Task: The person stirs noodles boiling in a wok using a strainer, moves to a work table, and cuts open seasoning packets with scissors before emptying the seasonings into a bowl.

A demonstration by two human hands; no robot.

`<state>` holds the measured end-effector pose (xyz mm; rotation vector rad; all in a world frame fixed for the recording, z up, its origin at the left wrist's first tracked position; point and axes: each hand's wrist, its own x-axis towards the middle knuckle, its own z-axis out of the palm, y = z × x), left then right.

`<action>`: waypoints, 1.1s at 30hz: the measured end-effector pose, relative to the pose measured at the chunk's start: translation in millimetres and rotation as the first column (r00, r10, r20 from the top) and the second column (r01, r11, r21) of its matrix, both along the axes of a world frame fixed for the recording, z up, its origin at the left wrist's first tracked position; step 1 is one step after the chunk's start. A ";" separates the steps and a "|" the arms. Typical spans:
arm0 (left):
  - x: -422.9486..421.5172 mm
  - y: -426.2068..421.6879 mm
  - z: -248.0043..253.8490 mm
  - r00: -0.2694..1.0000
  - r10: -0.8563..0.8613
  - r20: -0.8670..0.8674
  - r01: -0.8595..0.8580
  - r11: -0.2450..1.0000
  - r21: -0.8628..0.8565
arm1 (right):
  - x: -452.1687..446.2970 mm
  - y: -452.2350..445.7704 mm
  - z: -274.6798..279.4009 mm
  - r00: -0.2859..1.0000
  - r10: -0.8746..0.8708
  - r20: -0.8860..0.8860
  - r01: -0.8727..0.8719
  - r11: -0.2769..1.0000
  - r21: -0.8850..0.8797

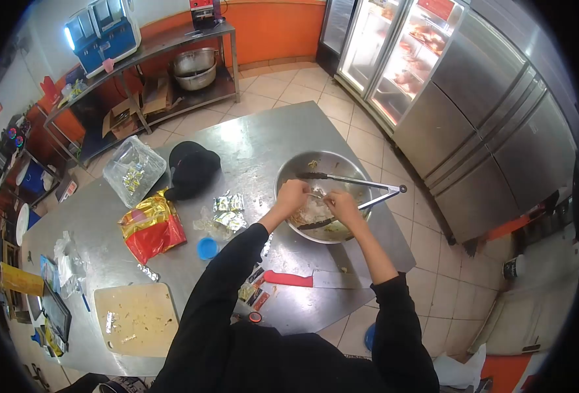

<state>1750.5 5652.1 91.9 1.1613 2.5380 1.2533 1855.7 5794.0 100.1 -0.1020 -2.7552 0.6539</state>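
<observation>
Both hands are over a large steel bowl [332, 234] at the right part of the metal table. My left hand [293, 196] and my right hand [342, 204] are close together, fingers pinched around something small and pale that I cannot make out. Below them lies a pale, whitish food mix [313, 212]. Long tongs [381, 198] with dark tips rest across the bowl, their joined end past its right rim. In front of the bowl, a cleaver [289, 279] with a red handle lies flat on the table.
On the metal table [256, 137] are a black cap [194, 169], a clear plastic tub [134, 171], a red and gold bag [152, 226], silver packets [229, 211], a blue lid [207, 248] and a cutting board [137, 319]. Lit fridges [407, 59] stand beyond.
</observation>
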 end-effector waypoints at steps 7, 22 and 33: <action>0.4 2.0 -9.0 0.987 -0.076 -0.142 0.080 0.997 0.020 | -4.8 -1.5 5.1 0.999 0.029 -0.032 -0.027 0.996 0.081; 11.7 7.7 -13.7 0.967 -0.107 -0.230 0.090 0.992 -0.082 | -0.9 -14.1 10.7 0.996 -0.089 -0.031 0.090 0.994 0.054; 23.6 6.0 -9.4 0.942 -0.100 -0.320 0.090 0.995 -0.045 | -4.2 -21.1 5.1 0.992 -0.119 0.039 0.115 0.988 0.101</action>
